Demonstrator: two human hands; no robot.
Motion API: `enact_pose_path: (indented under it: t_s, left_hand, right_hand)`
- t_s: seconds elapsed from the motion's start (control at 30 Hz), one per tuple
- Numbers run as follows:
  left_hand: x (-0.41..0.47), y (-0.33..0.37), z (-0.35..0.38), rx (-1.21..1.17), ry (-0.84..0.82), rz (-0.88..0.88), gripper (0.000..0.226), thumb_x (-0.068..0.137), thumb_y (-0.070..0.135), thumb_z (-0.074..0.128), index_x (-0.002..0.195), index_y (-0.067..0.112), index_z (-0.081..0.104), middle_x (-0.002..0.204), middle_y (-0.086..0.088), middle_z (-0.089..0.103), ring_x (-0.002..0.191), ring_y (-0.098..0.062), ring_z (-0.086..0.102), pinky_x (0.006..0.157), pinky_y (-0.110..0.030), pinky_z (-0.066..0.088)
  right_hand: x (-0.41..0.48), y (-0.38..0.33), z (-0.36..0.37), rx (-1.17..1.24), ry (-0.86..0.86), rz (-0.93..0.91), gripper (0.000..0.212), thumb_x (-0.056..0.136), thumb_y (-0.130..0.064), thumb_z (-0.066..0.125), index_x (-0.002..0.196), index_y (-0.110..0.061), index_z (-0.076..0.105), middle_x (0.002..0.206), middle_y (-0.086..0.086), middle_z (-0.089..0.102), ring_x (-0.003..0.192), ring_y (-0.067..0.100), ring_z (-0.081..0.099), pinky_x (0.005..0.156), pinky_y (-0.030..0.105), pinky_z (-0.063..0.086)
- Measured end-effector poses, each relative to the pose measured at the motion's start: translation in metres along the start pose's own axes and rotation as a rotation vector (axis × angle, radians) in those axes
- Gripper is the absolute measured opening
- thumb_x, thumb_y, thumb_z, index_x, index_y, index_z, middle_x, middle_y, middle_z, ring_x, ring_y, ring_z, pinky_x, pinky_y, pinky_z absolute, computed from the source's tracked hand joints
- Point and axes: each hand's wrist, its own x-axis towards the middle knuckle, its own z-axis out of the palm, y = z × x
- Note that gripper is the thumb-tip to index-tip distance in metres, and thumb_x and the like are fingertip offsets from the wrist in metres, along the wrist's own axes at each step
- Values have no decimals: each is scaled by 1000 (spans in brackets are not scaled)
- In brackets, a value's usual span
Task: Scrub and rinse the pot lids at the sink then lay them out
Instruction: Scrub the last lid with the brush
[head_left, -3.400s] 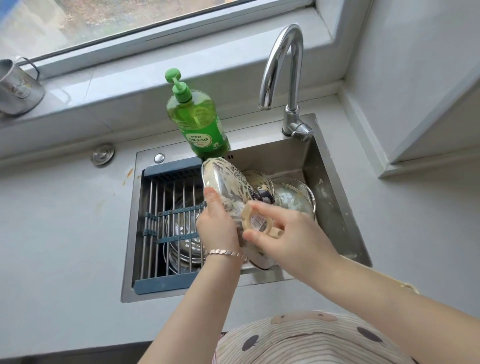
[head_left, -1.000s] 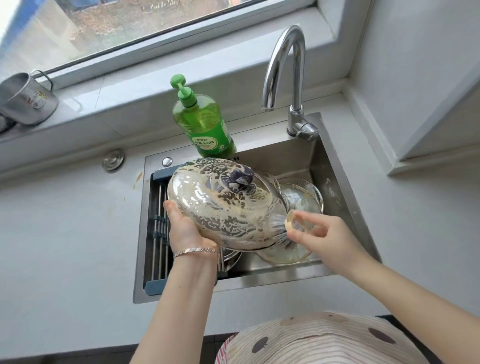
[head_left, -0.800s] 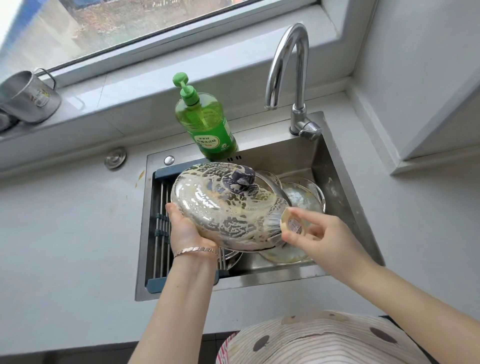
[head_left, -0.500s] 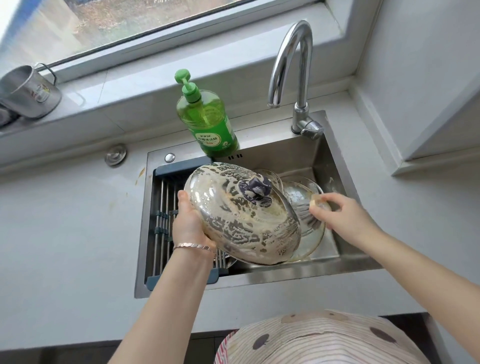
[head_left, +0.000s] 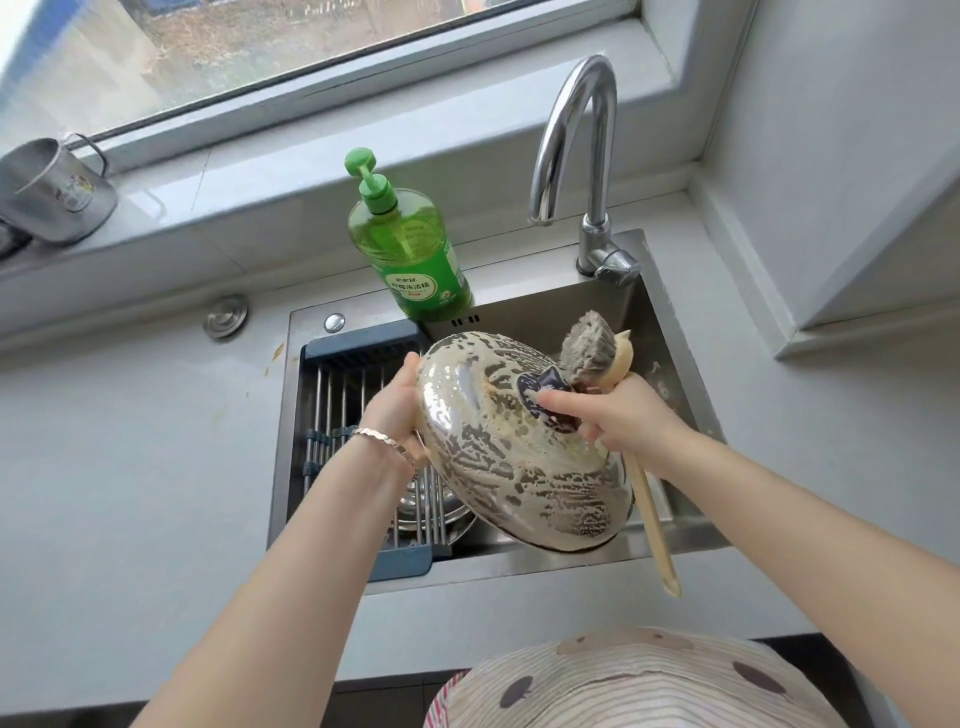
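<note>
One wide-angle camera, worn on the person's head, looks forward and steeply down from close above the stainless steel sink (head_left: 519, 564), facing the pale grey window sill (head_left: 260, 171) behind it.

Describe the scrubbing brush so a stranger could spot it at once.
Start at the steel sink under the curved tap, where a soapy lid is held tilted. The brush is gripped in the right hand at the lid's right edge, grey bristles pointing up toward the tap. It is the only wooden thing there, its long pale handle slanting down past the sink's front rim.
</note>
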Motion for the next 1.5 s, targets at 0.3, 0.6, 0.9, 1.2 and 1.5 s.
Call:
enact_pose_path:
  t_s: [0.3, 0.6, 0.9, 1.2, 1.5]
  left_hand:
    - [-10, -11, 16, 19, -166, 28, 41, 93, 44, 47, 104, 9, 64, 84, -10, 73, 75, -24, 70, 67, -35, 57]
    - [-45, -69, 40, -206, 123, 246, 32, 72, 4, 76, 101, 7, 62, 101, -11, 70, 90, -23, 69, 84, -42, 55]
    - [-35, -49, 32, -253, 262, 231, 30, 74, 11, 76, 99, 6, 61, 93, -13, 70, 82, -28, 70, 76, -45, 57]
    - [-46, -57, 36, -179, 221, 181, 36, 73, 19, 77, 101, 6, 60, 94, -12, 69, 83, -28, 69, 69, -39, 57]
    - [-46, -52, 38, -148, 228, 282, 18, 71, 16, 78, 83, 12, 64, 85, -9, 72, 83, -29, 69, 80, -48, 55]
  right_hand:
    - [13, -2, 8, 136, 229, 249, 32, 62, -38, 76, 79, -13, 64, 59, 0, 55, 46, 11, 44, 46, 24, 35]
    - [0, -24, -6, 291, 110, 142, 58, 63, -54, 76, 104, -15, 66, 96, 0, 69, 64, 10, 55, 53, 20, 38]
    - [-51, -11, -13, -718, 100, -142, 47, 93, -59, 28, 133, -38, 44, 128, -7, 55, 118, 18, 51, 91, 34, 43]
    - [-30, 10, -15, -144, 108, 46, 49, 82, -45, 65, 125, -22, 60, 119, -9, 61, 114, 13, 55, 99, 32, 42]
    - [-30, 5, -4, -1, 172, 22, 39, 85, -35, 65, 118, -14, 64, 105, -6, 67, 71, -4, 54, 74, 20, 45]
